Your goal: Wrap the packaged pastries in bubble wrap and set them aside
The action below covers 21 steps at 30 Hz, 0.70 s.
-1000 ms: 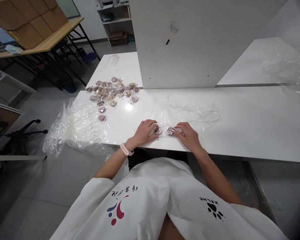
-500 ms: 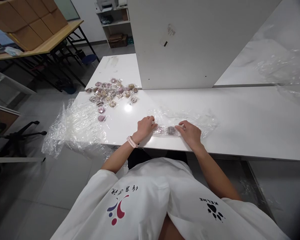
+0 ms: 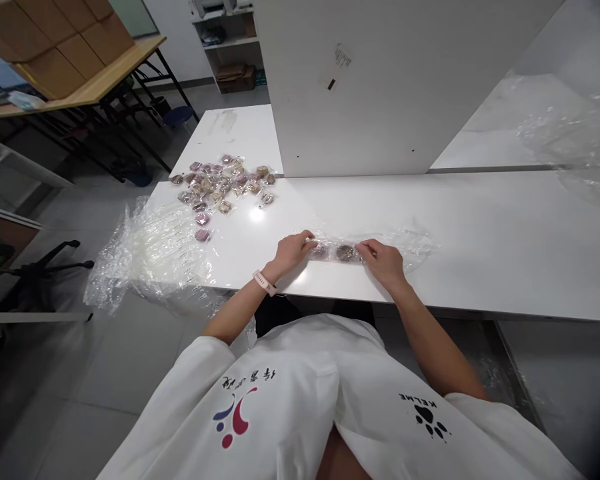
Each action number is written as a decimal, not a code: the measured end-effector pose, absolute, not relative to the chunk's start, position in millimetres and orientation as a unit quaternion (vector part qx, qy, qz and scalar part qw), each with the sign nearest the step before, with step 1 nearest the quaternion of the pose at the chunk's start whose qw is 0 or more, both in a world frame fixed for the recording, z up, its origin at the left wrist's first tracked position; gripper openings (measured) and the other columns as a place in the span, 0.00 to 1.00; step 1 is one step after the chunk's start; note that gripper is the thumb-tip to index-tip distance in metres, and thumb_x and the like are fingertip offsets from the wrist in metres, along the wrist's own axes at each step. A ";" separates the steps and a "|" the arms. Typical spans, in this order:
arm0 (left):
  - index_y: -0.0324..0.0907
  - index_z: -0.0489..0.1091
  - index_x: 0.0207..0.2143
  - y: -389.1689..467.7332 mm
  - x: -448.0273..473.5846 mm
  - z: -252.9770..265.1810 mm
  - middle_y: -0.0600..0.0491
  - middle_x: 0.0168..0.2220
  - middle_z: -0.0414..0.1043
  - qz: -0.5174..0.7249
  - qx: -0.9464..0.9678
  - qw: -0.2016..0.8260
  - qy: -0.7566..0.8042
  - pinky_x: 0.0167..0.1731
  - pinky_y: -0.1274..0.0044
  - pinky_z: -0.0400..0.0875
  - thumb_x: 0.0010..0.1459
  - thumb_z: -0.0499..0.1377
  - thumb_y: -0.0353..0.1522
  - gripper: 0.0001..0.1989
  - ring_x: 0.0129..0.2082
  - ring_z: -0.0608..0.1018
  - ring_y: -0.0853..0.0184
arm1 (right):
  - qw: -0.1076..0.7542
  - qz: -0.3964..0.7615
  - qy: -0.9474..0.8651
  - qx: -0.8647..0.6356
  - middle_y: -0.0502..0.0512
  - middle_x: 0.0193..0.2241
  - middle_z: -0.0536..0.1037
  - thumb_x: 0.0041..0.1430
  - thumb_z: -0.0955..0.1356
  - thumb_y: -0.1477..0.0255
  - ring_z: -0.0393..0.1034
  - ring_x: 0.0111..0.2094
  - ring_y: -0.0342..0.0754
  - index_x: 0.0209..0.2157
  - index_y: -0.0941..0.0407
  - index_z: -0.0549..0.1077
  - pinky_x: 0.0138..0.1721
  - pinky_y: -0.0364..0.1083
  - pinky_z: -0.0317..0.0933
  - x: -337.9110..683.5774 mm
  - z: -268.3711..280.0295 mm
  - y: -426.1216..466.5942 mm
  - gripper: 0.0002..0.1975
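Note:
Near the front edge of the white table lies a sheet of clear bubble wrap (image 3: pixel 397 241), folded around small wrapped items. Through the film I see a pinkish piece (image 3: pixel 320 251) and a darker brownish piece (image 3: pixel 345 252) side by side. My left hand (image 3: pixel 293 249), with a pale watch band on its wrist, pinches the wrap's left end beside the pinkish piece. At the right of the brownish piece, my right hand (image 3: pixel 381 261) grips the wrap between thumb and fingers. What the pieces are exactly is too small to tell.
Several similar individually wrapped pieces (image 3: pixel 220 183) are heaped at the table's left. A pile of bubble wrap sheets (image 3: pixel 163 247) hangs over the left front edge. A tall white panel (image 3: pixel 360 93) stands behind. More clear film (image 3: pixel 575 140) lies at far right.
Both hands have rolled the wrap and its two pieces slightly away from the table's front edge. The brownish piece now shows more clearly, and the film behind is taken up.

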<state>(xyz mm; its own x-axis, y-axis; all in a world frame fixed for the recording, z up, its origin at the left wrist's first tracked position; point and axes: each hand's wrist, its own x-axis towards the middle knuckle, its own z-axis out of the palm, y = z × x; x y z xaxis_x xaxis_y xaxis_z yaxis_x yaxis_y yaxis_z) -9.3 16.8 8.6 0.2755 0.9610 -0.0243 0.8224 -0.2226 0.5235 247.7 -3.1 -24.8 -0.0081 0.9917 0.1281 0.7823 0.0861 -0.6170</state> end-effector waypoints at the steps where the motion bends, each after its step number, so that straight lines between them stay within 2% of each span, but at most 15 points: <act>1: 0.44 0.71 0.45 21.1 -5.9 11.4 0.49 0.35 0.76 0.153 0.762 0.200 0.597 0.35 0.71 0.67 0.66 0.56 0.38 0.10 0.36 0.77 0.59 | 0.270 0.172 -0.676 -0.664 0.55 0.29 0.78 0.65 0.64 0.58 0.71 0.31 0.52 0.36 0.54 0.79 0.33 0.48 0.57 244.1 -22.9 1.1 0.17; 5: 0.43 0.69 0.45 7.5 -1.2 19.1 0.42 0.51 0.72 0.253 0.765 0.061 0.589 0.49 0.61 0.66 0.63 0.58 0.30 0.08 0.53 0.72 0.52 | 0.320 0.006 -0.720 -0.616 0.61 0.43 0.78 0.66 0.64 0.66 0.68 0.43 0.57 0.44 0.54 0.78 0.42 0.53 0.57 234.7 -20.1 -5.5 0.13; 7: 0.43 0.67 0.48 -14.3 -5.4 18.7 0.41 0.55 0.69 0.341 0.719 0.071 0.602 0.54 0.58 0.65 0.63 0.57 0.31 0.11 0.57 0.69 0.52 | 0.332 -0.018 -0.750 -0.572 0.60 0.44 0.77 0.67 0.63 0.67 0.67 0.44 0.56 0.46 0.53 0.78 0.44 0.53 0.56 233.5 -22.2 -17.5 0.14; 9: 0.45 0.63 0.52 -37.5 -12.7 16.3 0.42 0.57 0.66 0.429 0.605 0.160 0.651 0.54 0.59 0.68 0.63 0.58 0.35 0.16 0.59 0.68 0.54 | 0.317 0.001 -0.782 -0.536 0.60 0.45 0.76 0.68 0.63 0.66 0.67 0.43 0.54 0.51 0.52 0.76 0.44 0.52 0.57 233.0 -25.3 -27.6 0.16; 11: 0.47 0.61 0.53 -55.5 -21.0 15.6 0.43 0.56 0.66 0.498 0.438 0.313 0.680 0.53 0.61 0.72 0.62 0.58 0.36 0.18 0.59 0.70 0.57 | 0.290 0.019 -0.805 -0.516 0.60 0.46 0.74 0.68 0.63 0.64 0.67 0.42 0.53 0.56 0.52 0.73 0.43 0.52 0.57 232.0 -28.2 -31.9 0.18; 15: 0.45 0.65 0.44 -71.8 -30.9 28.6 0.43 0.48 0.73 0.536 0.105 0.604 0.581 0.51 0.61 0.77 0.60 0.59 0.34 0.10 0.52 0.78 0.57 | 0.274 0.028 -0.803 -0.529 0.59 0.43 0.72 0.68 0.63 0.61 0.66 0.41 0.52 0.55 0.50 0.74 0.43 0.51 0.56 229.5 -30.8 -25.9 0.18; 18: 0.41 0.68 0.40 -77.8 -26.9 42.4 0.39 0.48 0.74 0.487 -0.005 0.714 0.503 0.51 0.62 0.78 0.59 0.58 0.33 0.06 0.52 0.78 0.56 | 0.282 0.046 -0.796 -0.533 0.58 0.41 0.71 0.69 0.63 0.61 0.66 0.42 0.51 0.53 0.49 0.75 0.43 0.51 0.56 229.4 -31.5 -20.7 0.17; 21: 0.39 0.70 0.38 -76.7 -15.2 43.9 0.39 0.46 0.75 0.458 0.012 0.752 0.474 0.51 0.65 0.78 0.56 0.62 0.30 0.07 0.50 0.79 0.57 | 0.289 0.063 -0.792 -0.535 0.57 0.41 0.71 0.69 0.63 0.61 0.67 0.41 0.51 0.53 0.49 0.76 0.43 0.51 0.56 230.3 -33.1 -19.7 0.17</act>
